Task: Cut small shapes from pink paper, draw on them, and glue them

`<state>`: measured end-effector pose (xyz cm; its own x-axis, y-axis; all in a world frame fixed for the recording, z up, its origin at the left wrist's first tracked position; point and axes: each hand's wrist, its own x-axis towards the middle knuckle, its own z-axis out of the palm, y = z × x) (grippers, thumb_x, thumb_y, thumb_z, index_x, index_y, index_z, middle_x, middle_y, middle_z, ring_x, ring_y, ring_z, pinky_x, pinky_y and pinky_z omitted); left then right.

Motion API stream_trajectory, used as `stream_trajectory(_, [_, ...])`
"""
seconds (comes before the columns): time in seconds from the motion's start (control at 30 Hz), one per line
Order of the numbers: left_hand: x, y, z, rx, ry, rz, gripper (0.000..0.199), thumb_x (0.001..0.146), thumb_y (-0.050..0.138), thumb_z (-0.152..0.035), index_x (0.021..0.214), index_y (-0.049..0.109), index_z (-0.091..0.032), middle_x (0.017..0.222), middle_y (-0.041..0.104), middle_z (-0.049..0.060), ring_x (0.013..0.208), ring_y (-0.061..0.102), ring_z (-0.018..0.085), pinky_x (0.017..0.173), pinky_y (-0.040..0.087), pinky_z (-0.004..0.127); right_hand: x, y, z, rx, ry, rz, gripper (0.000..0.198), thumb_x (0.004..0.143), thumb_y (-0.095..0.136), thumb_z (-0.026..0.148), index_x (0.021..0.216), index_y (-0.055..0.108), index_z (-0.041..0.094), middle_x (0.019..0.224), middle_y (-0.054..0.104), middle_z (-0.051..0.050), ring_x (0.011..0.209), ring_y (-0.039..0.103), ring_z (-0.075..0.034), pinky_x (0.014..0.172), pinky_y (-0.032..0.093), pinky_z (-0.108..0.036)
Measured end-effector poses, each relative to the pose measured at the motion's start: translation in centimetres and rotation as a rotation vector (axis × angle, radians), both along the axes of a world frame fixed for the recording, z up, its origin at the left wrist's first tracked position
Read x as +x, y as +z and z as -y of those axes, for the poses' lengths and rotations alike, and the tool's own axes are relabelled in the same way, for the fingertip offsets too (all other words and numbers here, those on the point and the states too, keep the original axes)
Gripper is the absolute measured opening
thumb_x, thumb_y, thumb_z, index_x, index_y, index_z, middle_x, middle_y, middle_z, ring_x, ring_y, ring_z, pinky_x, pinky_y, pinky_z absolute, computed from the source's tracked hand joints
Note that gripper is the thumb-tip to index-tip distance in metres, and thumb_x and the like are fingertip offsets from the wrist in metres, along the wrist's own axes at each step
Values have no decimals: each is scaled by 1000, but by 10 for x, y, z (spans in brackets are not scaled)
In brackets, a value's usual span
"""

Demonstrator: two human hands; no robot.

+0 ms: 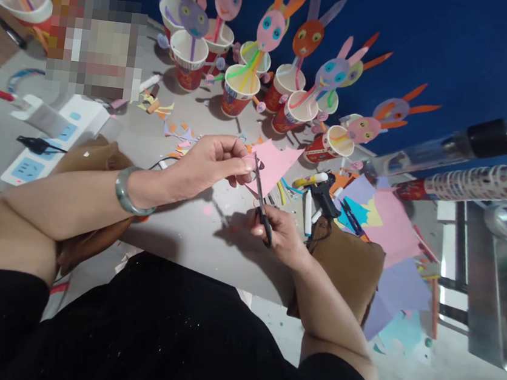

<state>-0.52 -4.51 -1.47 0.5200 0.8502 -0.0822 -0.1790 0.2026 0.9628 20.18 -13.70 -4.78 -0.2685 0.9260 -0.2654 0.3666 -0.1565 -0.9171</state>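
Observation:
Between the thumb and fingers of my left hand [213, 164] a small pink paper piece is pinched, partly hidden by the fingertips. Black-handled scissors [260, 188] are gripped in my right hand [282, 236], with the blades pointing up at the left fingertips. Just behind the blades is a larger pink paper sheet [279, 161] with a scalloped cut edge. Whether it is joined to the small piece I cannot tell. Both hands are above the grey table [211, 240].
Red paper cups [287, 90] with paper animal heads line the back. Paper scraps [181, 136] lie left of the hands. At right are a black glue gun [326, 195], markers [308, 213], coloured sheets [395, 227] and a brown cushion [347, 271]. A power strip [32, 159] sits at left.

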Motion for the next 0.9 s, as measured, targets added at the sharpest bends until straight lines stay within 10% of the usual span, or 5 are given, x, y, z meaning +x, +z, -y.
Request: stream_trajectory(0.9, [-2,-5,-1,16,-179,-101,13,83,69,-24,73,63,-17,75,72,2,71,66,10,65,50,24,-2,2,0,65,142,-46,69,72,60,89,67,51,20,63,49,3,60,41,-12,58,32,-27])
